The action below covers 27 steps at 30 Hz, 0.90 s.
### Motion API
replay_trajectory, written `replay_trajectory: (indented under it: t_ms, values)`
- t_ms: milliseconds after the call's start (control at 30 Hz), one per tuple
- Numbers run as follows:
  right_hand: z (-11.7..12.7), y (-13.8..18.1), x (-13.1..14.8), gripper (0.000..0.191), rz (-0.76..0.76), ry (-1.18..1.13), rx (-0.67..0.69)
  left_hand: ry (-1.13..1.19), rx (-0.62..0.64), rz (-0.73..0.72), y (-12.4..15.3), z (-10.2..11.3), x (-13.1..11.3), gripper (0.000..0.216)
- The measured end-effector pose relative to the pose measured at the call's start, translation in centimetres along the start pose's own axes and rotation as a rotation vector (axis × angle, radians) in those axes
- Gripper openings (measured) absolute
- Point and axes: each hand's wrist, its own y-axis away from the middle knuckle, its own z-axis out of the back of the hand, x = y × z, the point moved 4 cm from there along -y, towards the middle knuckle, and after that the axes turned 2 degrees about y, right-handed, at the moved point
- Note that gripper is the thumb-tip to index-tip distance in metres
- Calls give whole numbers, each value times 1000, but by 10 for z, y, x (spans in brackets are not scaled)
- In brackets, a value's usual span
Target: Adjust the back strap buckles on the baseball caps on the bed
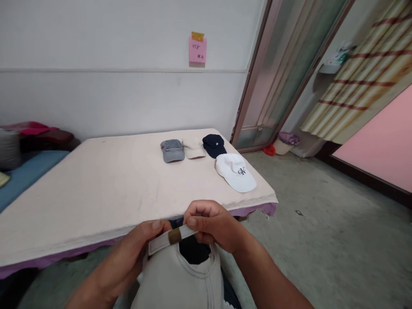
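Left hand, right hand: each grip clamps the domed cap at its flat strap (visibly stitched).

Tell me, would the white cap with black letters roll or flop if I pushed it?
The white cap probably won't roll, since its brim juts out on one side. Its crown may squash, as it looks like soft cloth. The brim likely stays stiff, because it holds a smooth shape.
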Motion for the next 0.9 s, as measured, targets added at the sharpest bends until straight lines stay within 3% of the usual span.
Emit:
replay_trajectory:
  t_ms: [133,300,467,633,767,900]
  values:
    - [5,-3,-2,23,15,-32,-7,86,147,17,0,-4,0,18]
    - [23,-2,-21,26,23,-110,-41,207,144,-70,0,4,-7,15]
    - [45,13,-71,39,32,-363,-33,373,1,-115,-3,21,-13,16]
    - [53,24,-115,35,-10,-499,-33,517,-124,88,-20,27,-6,13]
    - [62,15,-109,28,42,-544,-221,525,-184,140,-45,39,0,15]
    - [80,-3,-79,24,143,-516,-339,499,-52,147,-72,43,-3,21]
